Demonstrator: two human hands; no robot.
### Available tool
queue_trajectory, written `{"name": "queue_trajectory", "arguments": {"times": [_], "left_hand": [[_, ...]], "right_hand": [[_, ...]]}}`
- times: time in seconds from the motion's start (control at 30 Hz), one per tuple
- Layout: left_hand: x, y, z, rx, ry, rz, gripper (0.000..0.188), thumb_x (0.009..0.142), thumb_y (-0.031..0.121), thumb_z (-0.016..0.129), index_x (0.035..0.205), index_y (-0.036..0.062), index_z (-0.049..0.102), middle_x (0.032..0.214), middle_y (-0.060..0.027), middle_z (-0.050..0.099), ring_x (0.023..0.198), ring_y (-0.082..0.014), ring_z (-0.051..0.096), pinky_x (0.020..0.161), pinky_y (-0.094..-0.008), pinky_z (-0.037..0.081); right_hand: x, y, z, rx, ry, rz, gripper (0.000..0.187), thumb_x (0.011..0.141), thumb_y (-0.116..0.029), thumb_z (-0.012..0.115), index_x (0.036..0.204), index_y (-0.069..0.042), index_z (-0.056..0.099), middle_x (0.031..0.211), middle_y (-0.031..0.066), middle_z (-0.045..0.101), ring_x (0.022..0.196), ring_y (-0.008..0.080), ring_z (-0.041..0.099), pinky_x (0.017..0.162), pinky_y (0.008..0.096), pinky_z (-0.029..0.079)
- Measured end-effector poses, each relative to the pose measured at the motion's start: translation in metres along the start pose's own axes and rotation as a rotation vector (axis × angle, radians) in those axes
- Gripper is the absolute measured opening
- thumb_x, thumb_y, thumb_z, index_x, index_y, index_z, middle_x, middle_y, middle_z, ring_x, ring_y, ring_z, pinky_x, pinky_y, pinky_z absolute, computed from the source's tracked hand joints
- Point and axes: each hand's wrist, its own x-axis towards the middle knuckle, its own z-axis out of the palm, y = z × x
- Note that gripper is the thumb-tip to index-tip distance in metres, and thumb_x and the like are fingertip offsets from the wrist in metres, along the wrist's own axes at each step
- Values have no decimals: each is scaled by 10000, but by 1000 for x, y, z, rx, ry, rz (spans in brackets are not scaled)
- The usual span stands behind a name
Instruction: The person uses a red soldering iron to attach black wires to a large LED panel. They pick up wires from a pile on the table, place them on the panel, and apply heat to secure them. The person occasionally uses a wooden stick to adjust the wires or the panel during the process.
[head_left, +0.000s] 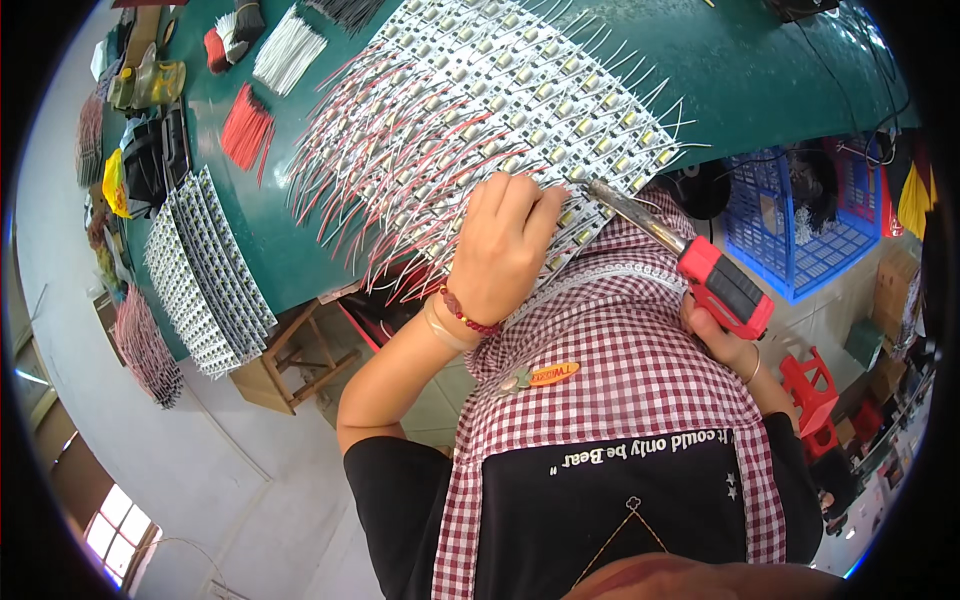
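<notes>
Left hand (505, 235) is bunching fingers narrowly, hold unclear; right hand (718, 342) is gripping a soldering iron (725, 290). Light boards (500, 85) are looking mostly wired; loose red wires (247, 130) are lying upper left.

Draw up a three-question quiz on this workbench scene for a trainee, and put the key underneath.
1. Multiple choice: which hand holds the red-and-black soldering tool?
A) left
B) right
2. True or false: the bundle of loose red wires lies on the green table.
3. Short answer: what two colours are the attached wires that fringe the left side of the white circuit boards, near the left hand?

Key:
1. B, the right hand.
2. True.
3. Red and white.
</notes>
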Motion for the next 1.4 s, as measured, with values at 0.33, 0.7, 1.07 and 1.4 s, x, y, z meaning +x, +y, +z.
{"name": "queue_trajectory", "arguments": {"times": [0.33, 0.7, 1.07, 1.4], "left_hand": [[2, -1, -2, -35, -15, -10, 287, 691, -64, 600, 953, 37, 664, 791, -55, 491, 741, -224, 495, 672, -340, 403], [2, -4, -1, -12, -19, -5, 276, 699, -51, 599, 946, 52, 666, 797, -49, 496, 744, -218, 498, 668, -332, 395], [8, 0, -12, 183, -26, 57, 242, 703, 45, 642, 940, 77, 681, 826, -4, 557, 772, -187, 528, 715, -341, 381], [-5, 9, -1, -28, -57, 7, 241, 759, 33, 595, 992, 0, 644, 809, -70, 477, 756, -223, 494, 673, -337, 400]], "right_hand": [[-1, 7, 1, -37, -10, -46, 150, 749, -164, 675, 794, -32, 617, 735, 79, 607, 666, 253, 576, 612, 361, 452], [2, 2, 4, -85, -1, -55, 148, 743, -147, 672, 787, -17, 614, 749, 93, 613, 664, 261, 581, 600, 355, 448], [-6, 11, -2, 27, -12, 15, 156, 775, -165, 661, 801, -17, 622, 723, 75, 609, 677, 238, 596, 632, 338, 464], [-13, 19, -7, -25, -11, -54, 150, 746, -167, 671, 754, -33, 606, 725, 77, 608, 658, 252, 570, 605, 353, 444]]}}
